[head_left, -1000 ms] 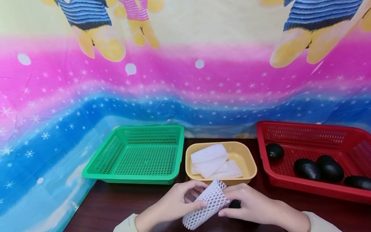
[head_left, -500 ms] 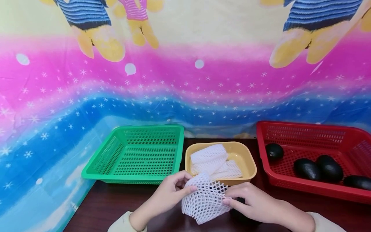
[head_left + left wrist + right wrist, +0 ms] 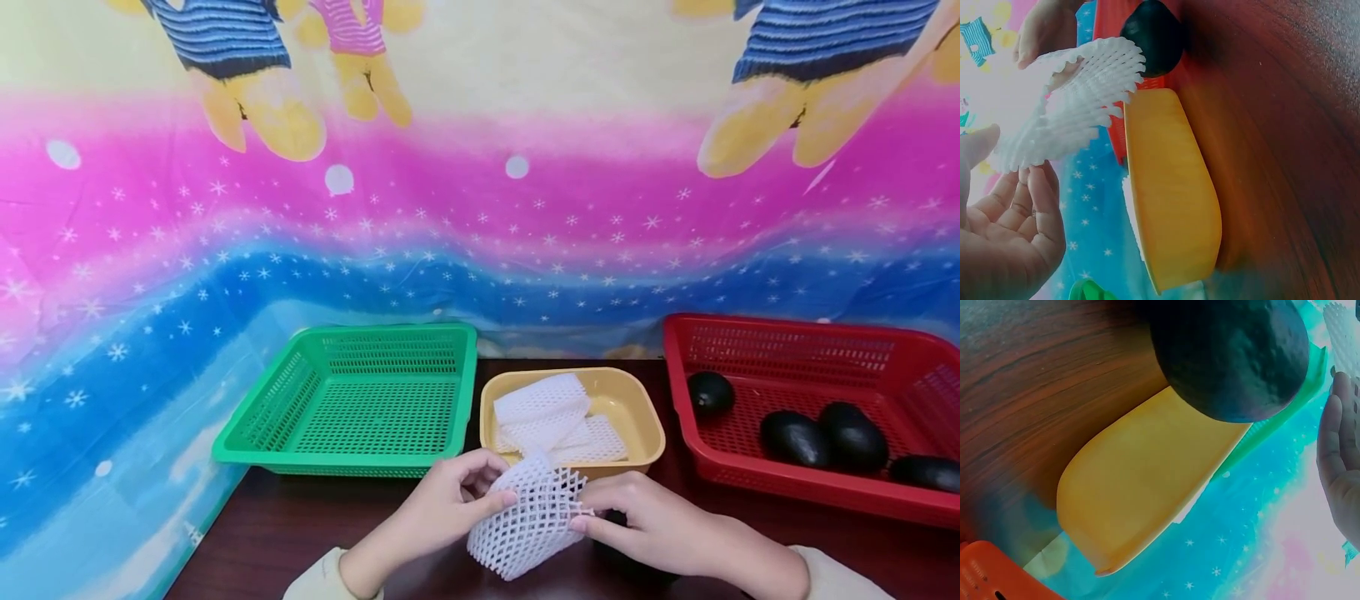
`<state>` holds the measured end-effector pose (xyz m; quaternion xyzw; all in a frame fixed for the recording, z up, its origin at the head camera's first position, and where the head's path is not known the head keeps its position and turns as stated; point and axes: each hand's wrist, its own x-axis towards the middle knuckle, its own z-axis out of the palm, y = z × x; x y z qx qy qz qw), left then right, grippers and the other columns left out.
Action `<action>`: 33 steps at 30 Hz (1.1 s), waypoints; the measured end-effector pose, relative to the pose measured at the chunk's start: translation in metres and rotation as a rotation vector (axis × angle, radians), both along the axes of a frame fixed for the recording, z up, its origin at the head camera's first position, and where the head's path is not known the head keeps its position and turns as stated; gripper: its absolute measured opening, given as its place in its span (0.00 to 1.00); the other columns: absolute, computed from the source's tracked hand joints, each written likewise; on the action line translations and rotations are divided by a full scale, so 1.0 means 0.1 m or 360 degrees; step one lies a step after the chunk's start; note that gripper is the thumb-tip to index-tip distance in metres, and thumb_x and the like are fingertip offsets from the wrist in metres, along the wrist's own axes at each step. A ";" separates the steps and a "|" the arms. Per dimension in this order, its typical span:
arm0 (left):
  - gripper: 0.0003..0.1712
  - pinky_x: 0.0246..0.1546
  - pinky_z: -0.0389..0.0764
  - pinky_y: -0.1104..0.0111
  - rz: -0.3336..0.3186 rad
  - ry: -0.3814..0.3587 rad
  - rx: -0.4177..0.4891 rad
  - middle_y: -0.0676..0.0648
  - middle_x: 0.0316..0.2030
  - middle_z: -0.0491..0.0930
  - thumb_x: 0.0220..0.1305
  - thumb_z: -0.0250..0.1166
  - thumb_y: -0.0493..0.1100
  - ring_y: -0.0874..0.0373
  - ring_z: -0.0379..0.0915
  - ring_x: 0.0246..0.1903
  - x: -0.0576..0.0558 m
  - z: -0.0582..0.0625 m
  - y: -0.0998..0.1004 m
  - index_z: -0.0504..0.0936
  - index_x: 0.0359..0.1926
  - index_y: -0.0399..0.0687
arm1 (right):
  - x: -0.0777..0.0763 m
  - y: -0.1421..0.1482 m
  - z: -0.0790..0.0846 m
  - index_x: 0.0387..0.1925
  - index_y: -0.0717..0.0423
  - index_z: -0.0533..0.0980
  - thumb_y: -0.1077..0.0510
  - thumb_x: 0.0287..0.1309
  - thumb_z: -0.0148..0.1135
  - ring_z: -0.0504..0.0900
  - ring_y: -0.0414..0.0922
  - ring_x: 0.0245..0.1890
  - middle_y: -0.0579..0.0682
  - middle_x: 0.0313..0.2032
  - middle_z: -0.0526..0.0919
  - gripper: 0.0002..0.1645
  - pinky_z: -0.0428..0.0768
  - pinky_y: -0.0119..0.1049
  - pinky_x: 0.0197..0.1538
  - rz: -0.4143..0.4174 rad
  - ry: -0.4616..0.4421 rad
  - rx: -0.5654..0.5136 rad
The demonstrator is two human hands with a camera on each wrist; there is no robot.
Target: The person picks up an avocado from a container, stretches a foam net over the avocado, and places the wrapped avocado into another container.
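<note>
A white foam net sleeve [image 3: 528,521] is held between both hands above the table's front part. My left hand [image 3: 453,502] pinches its left side, thumb on the near face and fingers behind. At its right edge, my right hand [image 3: 652,518] pinches the mesh between thumb and fingers. The left wrist view shows the sleeve's mouth [image 3: 1094,75] spread apart. A dark avocado [image 3: 1232,356] stands on the table below the right hand, which partly hides it in the head view. No fruit shows inside the sleeve.
A yellow tub [image 3: 647,417] with several folded foam sleeves [image 3: 543,408] stands just beyond the hands. To its left is a green basket [image 3: 345,458]. On the right, a red basket [image 3: 750,477] contains several avocados [image 3: 795,437]. A printed cloth [image 3: 450,208] hangs behind.
The sleeve has turned from a slanted narrow tube to a wider, spread shape. My right fingers have shifted to its right edge, and the left hand has moved slightly left.
</note>
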<state>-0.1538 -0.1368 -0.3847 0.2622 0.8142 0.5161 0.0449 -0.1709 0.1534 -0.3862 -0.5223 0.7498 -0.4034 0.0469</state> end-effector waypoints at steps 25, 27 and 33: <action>0.39 0.25 0.82 0.68 -0.0110 -0.0226 -0.0168 0.57 0.44 0.82 0.60 0.76 0.51 0.65 0.78 0.29 0.00 0.02 -0.01 0.70 0.70 0.53 | 0.05 -0.01 0.16 0.62 0.52 0.79 0.59 0.72 0.61 0.82 0.42 0.56 0.46 0.56 0.84 0.19 0.81 0.39 0.55 -0.0173 0.0214 0.0007; 0.38 0.21 0.81 0.66 -0.0096 -0.0257 -0.0146 0.55 0.43 0.82 0.61 0.75 0.51 0.63 0.78 0.25 0.00 0.04 -0.04 0.71 0.69 0.53 | 0.05 0.00 0.18 0.64 0.54 0.77 0.61 0.72 0.62 0.83 0.43 0.55 0.48 0.57 0.83 0.21 0.82 0.38 0.54 -0.0165 0.0206 -0.0035; 0.33 0.29 0.83 0.66 -0.0052 -0.0225 -0.0119 0.54 0.47 0.82 0.63 0.74 0.50 0.61 0.79 0.38 0.00 0.09 -0.13 0.73 0.66 0.54 | 0.05 0.04 0.27 0.72 0.50 0.70 0.63 0.73 0.59 0.83 0.41 0.52 0.48 0.60 0.80 0.28 0.83 0.36 0.51 -0.0134 0.0085 -0.0061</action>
